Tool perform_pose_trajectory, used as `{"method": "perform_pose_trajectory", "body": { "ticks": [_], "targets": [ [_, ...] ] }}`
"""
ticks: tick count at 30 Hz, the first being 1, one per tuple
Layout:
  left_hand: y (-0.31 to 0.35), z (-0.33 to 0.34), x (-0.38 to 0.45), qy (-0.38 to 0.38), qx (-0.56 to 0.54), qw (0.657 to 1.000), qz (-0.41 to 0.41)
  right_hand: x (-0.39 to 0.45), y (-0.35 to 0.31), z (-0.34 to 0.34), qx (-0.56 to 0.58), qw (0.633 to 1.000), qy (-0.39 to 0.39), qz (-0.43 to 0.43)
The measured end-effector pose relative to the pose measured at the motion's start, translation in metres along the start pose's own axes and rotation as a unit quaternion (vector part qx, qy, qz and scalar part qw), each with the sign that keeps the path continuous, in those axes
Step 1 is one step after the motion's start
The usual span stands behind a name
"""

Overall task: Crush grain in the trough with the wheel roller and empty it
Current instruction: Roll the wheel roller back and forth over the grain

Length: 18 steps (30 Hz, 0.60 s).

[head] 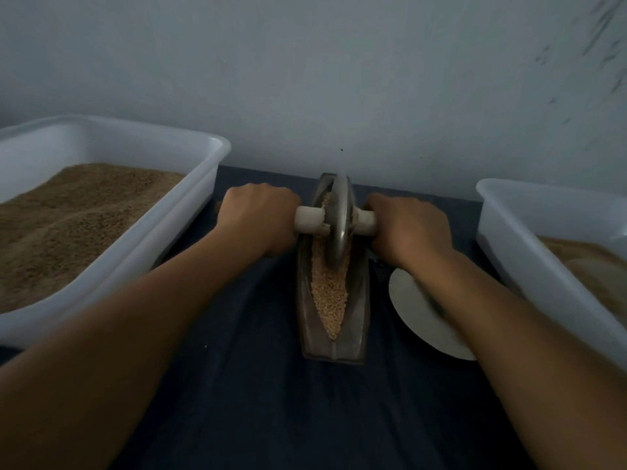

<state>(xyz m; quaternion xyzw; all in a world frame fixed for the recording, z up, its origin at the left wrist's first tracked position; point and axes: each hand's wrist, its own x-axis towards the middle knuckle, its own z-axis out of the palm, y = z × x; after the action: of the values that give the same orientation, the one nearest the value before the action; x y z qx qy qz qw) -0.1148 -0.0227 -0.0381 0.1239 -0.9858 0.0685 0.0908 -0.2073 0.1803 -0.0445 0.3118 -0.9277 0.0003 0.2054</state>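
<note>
Trough (pixel 334 320) in the middle of a dark cloth (pixel 258 401), long axis running away from the person toward the wall (pixel 339 79); grain (pixel 329 293) fills its narrow groove, pale and coarse, tapering to a point at the near end; wheel (pixel 338 218) stands upright on edge in the far half of the trough, rim down in the grain; axle (pixel 308 219) sticks out level on both sides of the wheel; left hand (pixel 259 220) curled round the axle left of the trough, knuckles up; right hand (pixel 407 228) curled round the axle right of the trough, same grip; left tub (pixel 190 205) well left of the trough, white, heaped with brown grain; right tub (pixel 509 252) right of the trough, white, pale brown contents, partly cut off; plate (pixel 417 310) just right of the trough, partly under the right forearm.
</note>
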Motion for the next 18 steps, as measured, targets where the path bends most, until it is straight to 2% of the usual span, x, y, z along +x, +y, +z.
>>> {"method": "perform_pose_trajectory", "body": {
  "ticks": [4,13,18],
  "targets": [
    [0.003,-0.009,-0.023,-0.007,0.008,1.000,0.004,-0.032,-0.005,-0.002,-0.008,0.999,0.053,-0.008],
    [0.008,-0.023,-0.063,-0.038,0.000,0.999,-0.011,-0.074,-0.010,-0.026,-0.018,0.994,0.091,-0.065],
    [0.006,-0.019,-0.066,-0.033,-0.011,0.999,-0.014,-0.075,-0.010,-0.027,-0.018,0.992,0.102,-0.078]
  ]
}}
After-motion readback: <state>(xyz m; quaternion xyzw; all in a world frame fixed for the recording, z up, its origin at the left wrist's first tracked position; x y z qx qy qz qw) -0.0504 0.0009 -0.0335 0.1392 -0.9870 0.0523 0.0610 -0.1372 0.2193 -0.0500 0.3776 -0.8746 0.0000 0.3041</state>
